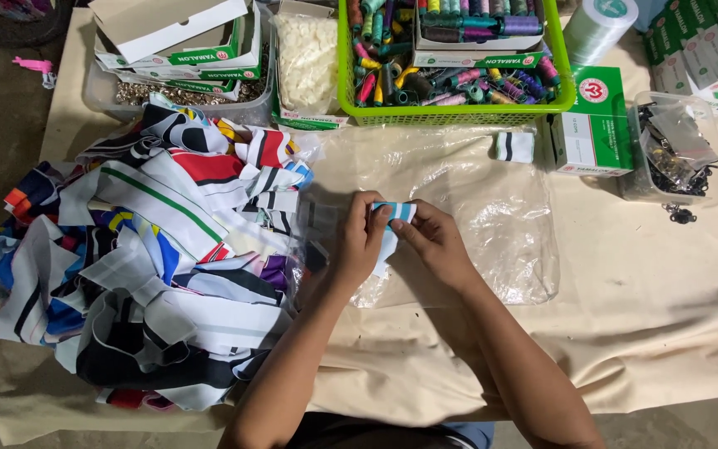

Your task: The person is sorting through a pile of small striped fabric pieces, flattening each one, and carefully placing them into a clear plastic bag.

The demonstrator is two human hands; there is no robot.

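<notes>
Here, a small blue-and-white striped strip [394, 213] is pinched level between the left hand [359, 241] and right hand [435, 245], its length running side to side, above a clear plastic sheet [492, 191].

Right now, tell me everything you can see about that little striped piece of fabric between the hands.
The striped fabric piece is a small strip of soft, thin cloth with light blue and white bands. It is held up over a clear plastic sheet on the cream-covered table, folded or bunched so part hangs down below the fingers. The left hand pinches its left end and the right hand its right end. Its full shape is hidden by the fingers.
</notes>
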